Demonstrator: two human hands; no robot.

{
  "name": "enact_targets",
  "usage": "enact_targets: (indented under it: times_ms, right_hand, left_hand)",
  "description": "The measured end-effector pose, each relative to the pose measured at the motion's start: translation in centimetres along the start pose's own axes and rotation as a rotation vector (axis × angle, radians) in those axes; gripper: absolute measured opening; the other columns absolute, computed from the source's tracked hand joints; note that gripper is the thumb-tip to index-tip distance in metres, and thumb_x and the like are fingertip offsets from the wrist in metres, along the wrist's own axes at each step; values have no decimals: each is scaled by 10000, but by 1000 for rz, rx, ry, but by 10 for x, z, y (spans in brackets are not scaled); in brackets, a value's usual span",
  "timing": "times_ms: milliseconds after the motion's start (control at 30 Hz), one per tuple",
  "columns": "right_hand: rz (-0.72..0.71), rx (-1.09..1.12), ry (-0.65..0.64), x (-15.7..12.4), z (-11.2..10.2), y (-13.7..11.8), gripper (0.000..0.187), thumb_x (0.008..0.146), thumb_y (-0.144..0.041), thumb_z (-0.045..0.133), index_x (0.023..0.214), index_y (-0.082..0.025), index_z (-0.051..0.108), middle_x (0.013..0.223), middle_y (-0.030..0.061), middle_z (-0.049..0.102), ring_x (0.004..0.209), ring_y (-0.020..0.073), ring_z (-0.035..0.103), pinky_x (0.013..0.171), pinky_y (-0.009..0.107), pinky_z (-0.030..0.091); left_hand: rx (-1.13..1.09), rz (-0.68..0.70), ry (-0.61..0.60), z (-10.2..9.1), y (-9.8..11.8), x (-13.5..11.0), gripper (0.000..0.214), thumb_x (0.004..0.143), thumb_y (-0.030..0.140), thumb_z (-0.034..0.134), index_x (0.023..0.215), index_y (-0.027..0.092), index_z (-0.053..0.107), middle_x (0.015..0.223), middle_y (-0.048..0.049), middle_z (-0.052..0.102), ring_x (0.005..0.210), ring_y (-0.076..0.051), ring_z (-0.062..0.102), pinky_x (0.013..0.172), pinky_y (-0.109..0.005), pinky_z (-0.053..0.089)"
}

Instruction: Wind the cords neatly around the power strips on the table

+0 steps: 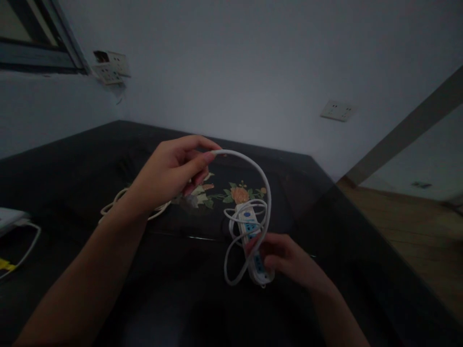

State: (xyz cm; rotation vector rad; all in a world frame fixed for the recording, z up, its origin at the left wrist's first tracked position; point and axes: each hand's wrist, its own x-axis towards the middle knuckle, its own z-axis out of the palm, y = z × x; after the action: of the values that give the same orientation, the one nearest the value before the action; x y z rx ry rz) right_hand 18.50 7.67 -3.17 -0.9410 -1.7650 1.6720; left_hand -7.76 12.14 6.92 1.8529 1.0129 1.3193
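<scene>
My left hand (177,166) pinches a white cable (262,176) between thumb and fingertips, above the dark table. From there the cable arcs up and right, then drops toward a white power strip (246,219) with blue sockets. Loose loops of the cable lie over and beside the strip. Low by the strip's near half is my right hand (280,258), its thumb and fingers apart. Its fingertips are at the descending cable and seem to touch it, partly hidden there.
The dark glossy table (173,294) carries a flower pattern (238,194). A coiled pale cable (159,212) lies behind my left forearm. At the left edge sits a white device (12,217) with a cord. Wall sockets (337,111) are at back right; others (110,72) hang loose at left.
</scene>
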Motion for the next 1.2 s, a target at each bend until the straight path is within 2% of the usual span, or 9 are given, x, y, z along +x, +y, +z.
enact_targets:
  times_ms: [133, 233, 367, 500, 633, 733, 967, 1100, 1200]
  right_hand:
    - [123, 156, -137, -15, 27, -5, 208, 765, -359, 699, 862, -192, 622, 882, 14, 660, 653, 83, 598, 564, 190, 454]
    - [216, 188, -130, -36, 12, -20, 202, 857, -400, 575, 859, -199, 564, 769, 27, 688, 568, 101, 620, 509, 206, 476]
    - [139, -261, 248, -62, -50, -58, 247, 827, -434, 600, 914, -204, 627, 567, -1, 625, 381, 94, 494, 343, 192, 372]
    - [-3, -765, 646, -55, -111, -80, 315, 733, -513, 642, 814, -210, 668, 607, 50, 646, 461, 138, 541, 399, 242, 402]
    - [-87, -1031, 897, -15, -146, -65, 269, 751, -436, 607, 845, -190, 663, 685, 51, 666, 496, 154, 565, 491, 292, 427]
    - [-143, -989, 933, 19, -155, -40, 207, 762, -334, 603, 864, -165, 665, 726, 60, 685, 532, 157, 590, 532, 298, 451]
    - [-199, -928, 832, 53, -120, -12, 263, 766, -146, 528, 979, -182, 677, 995, 81, 683, 660, 163, 641, 676, 338, 509]
    - [-362, -864, 888, 39, -58, -28, 209, 865, -242, 492, 977, -200, 663, 962, 81, 665, 769, 193, 634, 656, 318, 494]
    - [-346, -709, 618, 31, -7, -36, 180, 883, -295, 516, 970, -215, 652, 906, 51, 684, 765, 178, 629, 633, 285, 485]
  left_hand:
    - [-29, -7, 78, -3, 6, -3, 134, 877, 233, 565, 982, 160, 607, 495, 81, 488, 342, -21, 406, 321, -126, 316]
    - [13, -13, 106, -10, 11, -4, 137, 870, 256, 581, 973, 171, 614, 495, 81, 496, 346, -19, 404, 324, -133, 303]
    - [59, -12, 116, -16, 16, -6, 148, 871, 248, 569, 986, 168, 619, 479, 79, 486, 346, -10, 364, 322, -118, 253]
    - [45, -104, -61, -10, 16, -7, 166, 874, 252, 560, 994, 157, 624, 479, 72, 475, 354, -18, 366, 323, -116, 247]
    - [-153, -146, -250, 3, 12, -8, 266, 895, 253, 509, 1125, 164, 606, 614, 13, 607, 408, -56, 477, 363, -158, 353]
    - [-360, -171, -362, 10, 11, -9, 395, 875, 191, 529, 1269, 164, 532, 865, -64, 698, 554, -91, 599, 498, -204, 477]
    - [-712, -304, -470, 28, -2, -5, 570, 844, 132, 584, 1380, 177, 396, 1146, -150, 670, 684, -134, 686, 599, -238, 545]
    - [-805, -332, -392, 39, -14, 0, 323, 846, 131, 585, 1168, 126, 564, 1255, -168, 608, 806, -158, 700, 716, -278, 573]
    - [-832, -305, -332, 45, -17, 0, 216, 841, 136, 601, 1054, 125, 571, 1213, -155, 634, 861, -174, 699, 744, -293, 572]
